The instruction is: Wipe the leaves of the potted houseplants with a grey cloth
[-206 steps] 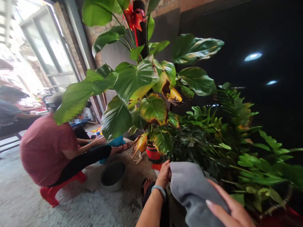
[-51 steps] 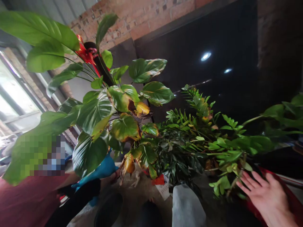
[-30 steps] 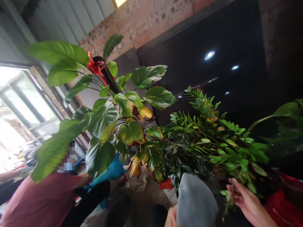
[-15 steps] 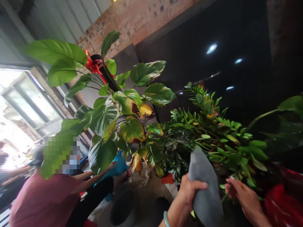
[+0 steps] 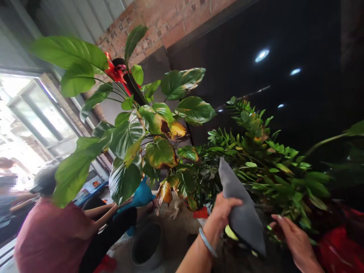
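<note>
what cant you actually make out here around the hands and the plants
- Right hand, head view: fingertips lost among the small-leaved plant; grip unclear.
- Grey cloth in the left hand: covers the leaves under it.
- Red pot: cut by the frame edge, dark.
- Big-leaved plant: base hidden by foliage.

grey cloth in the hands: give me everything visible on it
The grey cloth is plain, soft and matte, like fleece or microfibre, with no print or visible stains. It is bunched into a long pointed shape, the tip up among the small leaves of the plant, the wide end hanging low. The left hand clasps its left edge; the right hand is beside it, apart.
</note>
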### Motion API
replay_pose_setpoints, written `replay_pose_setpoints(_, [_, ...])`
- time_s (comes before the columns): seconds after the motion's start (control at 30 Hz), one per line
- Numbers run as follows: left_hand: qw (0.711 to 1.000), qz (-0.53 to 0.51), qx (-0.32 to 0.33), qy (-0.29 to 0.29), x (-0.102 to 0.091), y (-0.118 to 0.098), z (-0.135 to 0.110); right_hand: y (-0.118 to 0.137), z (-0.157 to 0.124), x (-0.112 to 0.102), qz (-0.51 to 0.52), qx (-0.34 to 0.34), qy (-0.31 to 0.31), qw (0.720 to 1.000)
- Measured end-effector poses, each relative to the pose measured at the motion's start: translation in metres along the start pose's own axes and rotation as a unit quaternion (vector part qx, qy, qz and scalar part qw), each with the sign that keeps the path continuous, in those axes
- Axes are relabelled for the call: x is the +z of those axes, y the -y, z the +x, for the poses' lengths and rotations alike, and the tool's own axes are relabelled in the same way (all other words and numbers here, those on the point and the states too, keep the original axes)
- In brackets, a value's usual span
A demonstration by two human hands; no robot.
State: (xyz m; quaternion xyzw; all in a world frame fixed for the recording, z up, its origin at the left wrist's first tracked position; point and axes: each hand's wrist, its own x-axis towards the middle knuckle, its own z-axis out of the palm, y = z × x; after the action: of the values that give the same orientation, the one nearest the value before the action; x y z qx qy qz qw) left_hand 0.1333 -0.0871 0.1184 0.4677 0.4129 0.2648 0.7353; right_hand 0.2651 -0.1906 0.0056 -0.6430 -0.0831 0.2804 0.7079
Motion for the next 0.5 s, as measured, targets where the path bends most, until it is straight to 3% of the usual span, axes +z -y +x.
replay_pose_setpoints(0.1, [0.993, 0.044, -0.069, 0.081, -0.008, 0.033, -0.016, 0.004, -0.001, -0.002, -0.019, 0.003, 0.003, 1.000])
replay_pose_setpoints(0.17, [0.988, 0.039, -0.058, 0.140, -0.011, 0.024, -0.032, 0.006, -0.003, -0.004, -0.038, 0.009, 0.000, 0.999])
replay_pose_setpoints(0.23, [0.985, 0.014, -0.003, 0.171, -0.010, -0.007, -0.040, 0.008, -0.004, -0.005, -0.046, 0.019, -0.005, 0.999])
replay_pose_setpoints(0.37, [0.982, -0.059, 0.115, 0.139, -0.002, -0.070, -0.023, 0.010, -0.007, -0.003, -0.036, 0.035, 0.004, 0.999])
replay_pose_setpoints(0.43, [0.986, -0.073, 0.116, 0.093, 0.001, -0.070, -0.007, 0.011, -0.008, 0.000, -0.033, 0.041, 0.006, 0.999])
replay_pose_setpoints(0.5, [0.995, -0.042, 0.066, 0.061, 0.002, -0.046, 0.003, 0.013, -0.010, 0.002, -0.025, 0.046, 0.002, 0.999])
